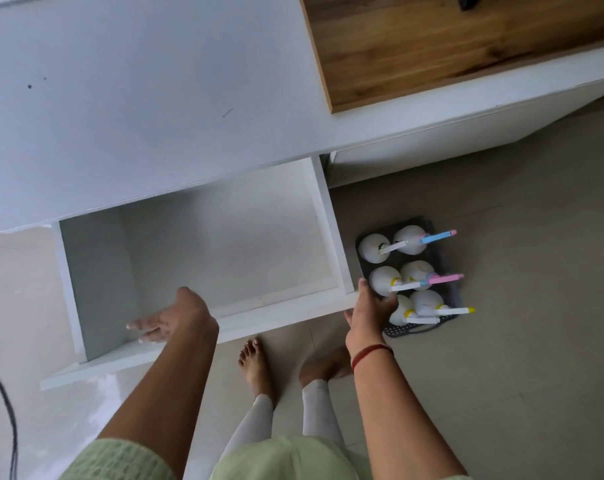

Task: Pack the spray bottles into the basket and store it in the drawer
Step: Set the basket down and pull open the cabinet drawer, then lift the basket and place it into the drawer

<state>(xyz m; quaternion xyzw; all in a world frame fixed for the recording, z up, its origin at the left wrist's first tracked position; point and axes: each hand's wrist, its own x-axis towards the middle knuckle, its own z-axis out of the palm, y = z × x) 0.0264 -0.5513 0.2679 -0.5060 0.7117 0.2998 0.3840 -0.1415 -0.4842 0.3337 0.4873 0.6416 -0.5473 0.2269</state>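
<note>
A dark perforated basket (449, 289) stands on the floor to the right of the pulled-out white drawer (331, 223). Several white spray bottles (383, 280) stand upright in it, their nozzles blue, pink, yellow and white. My right hand (366, 313) reaches down at the basket's near left edge, its fingers at the rim beside the bottles; whether it grips the rim I cannot tell. My left hand (169, 318) hangs over the drawer's front left part with straight fingers and holds nothing. The inside of the drawer is bare.
The drawer sticks out from a white cabinet (138, 98), with a wooden panel (449, 46) on top at the right. My bare feet (255, 365) stand on the beige tiled floor (518, 358) right before the drawer front. Open floor lies to the right of the basket.
</note>
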